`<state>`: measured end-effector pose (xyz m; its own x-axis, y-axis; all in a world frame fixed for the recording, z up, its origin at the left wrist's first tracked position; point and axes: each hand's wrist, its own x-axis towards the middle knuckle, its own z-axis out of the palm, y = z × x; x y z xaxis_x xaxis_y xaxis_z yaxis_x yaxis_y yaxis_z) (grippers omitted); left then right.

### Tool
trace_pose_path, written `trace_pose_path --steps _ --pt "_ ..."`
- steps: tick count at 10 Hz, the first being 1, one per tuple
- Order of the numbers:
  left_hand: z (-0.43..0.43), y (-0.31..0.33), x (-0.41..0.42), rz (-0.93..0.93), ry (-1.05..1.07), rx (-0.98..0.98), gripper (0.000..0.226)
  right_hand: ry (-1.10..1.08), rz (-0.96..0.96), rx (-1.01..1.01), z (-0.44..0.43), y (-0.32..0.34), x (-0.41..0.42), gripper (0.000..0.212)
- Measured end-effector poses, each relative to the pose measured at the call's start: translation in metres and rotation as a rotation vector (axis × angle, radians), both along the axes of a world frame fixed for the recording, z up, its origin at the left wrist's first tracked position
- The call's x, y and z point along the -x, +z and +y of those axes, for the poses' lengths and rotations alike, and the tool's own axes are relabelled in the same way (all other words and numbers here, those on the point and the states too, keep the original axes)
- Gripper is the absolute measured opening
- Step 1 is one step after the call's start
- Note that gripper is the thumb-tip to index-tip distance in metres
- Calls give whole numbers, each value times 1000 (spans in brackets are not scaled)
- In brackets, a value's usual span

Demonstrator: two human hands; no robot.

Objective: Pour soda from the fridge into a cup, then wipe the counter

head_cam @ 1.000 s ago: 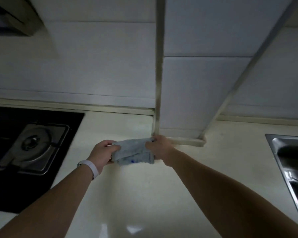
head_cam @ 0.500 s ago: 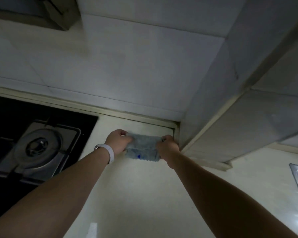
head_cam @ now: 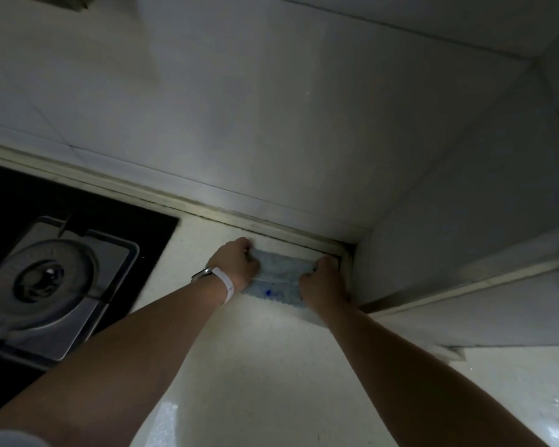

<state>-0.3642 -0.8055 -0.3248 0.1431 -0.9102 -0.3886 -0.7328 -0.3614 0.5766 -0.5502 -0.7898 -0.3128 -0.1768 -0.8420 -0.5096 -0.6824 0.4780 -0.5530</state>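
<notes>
Two hands: both grip one cloth [head_cam: 276, 280], far back on the counter [head_cam: 259, 366] near the inner corner.
Left hand [head_cam: 236, 264]: fingers curled shut on the cloth's left end; a white wristband [head_cam: 224, 282] sits just behind it.
Right hand [head_cam: 321, 282]: fingers closed on the cloth's right end, just beside the side wall.
Cloth: stretched flat between the two hands, lying on the counter just short of the back edge strip [head_cam: 271, 225]; its near edge hangs out past the right wrist.
Cloth material: soft, pale blue-grey fabric, folded into a rough rectangle, with a small dark blue mark on the near part.
Counter surface: smooth, pale cream, glossy – light glints low in the view and at the far right.
Walls: large white tiles [head_cam: 271, 108] with thin joints, meeting in a corner to the right of the cloth.
Stove [head_cam: 78, 253]: black glass top to the left, with a round metal burner [head_cam: 42, 279] on a square silvery plate.
Edges: a dull strip runs along the wall foot; a boxed ledge [head_cam: 481, 304] juts out on the right.
Open room: bare counter between stove and side wall – widest toward the person, narrow at the corner.
</notes>
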Motion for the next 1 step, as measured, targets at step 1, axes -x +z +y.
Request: trace_pose_path --steps 1 --pt "3 -1 -2 -42 -30 12 44 31 6 31 4 2 -1 35"
